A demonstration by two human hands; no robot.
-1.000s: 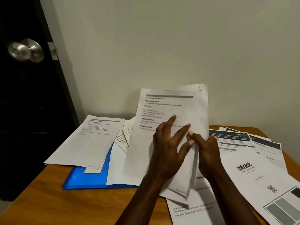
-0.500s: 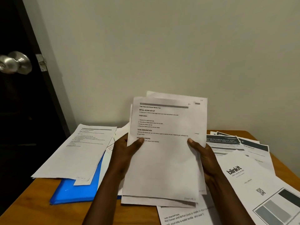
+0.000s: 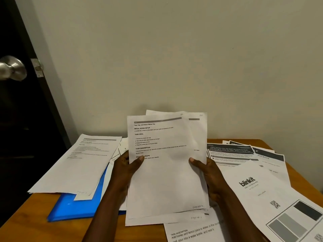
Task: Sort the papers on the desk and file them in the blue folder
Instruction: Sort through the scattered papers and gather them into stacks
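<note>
Left hand (image 3: 125,169) and right hand (image 3: 208,172): fingers hidden behind the held stack (image 3: 166,180) — only the thumbs show. Rear sheets of the stack show at their edges alone. Blue folder (image 3: 73,208), left of the left hand, is mostly buried under papers. Blinkit sheet (image 3: 253,189), right of the right hand — cut off by the frame. Print on the loose sheet (image 3: 78,163) left of the left hand is too small to read.

White papers (image 3: 167,180) are held up in the middle. The blue folder (image 3: 76,206) lies flat on the left, under more sheets (image 3: 75,163).
</note>
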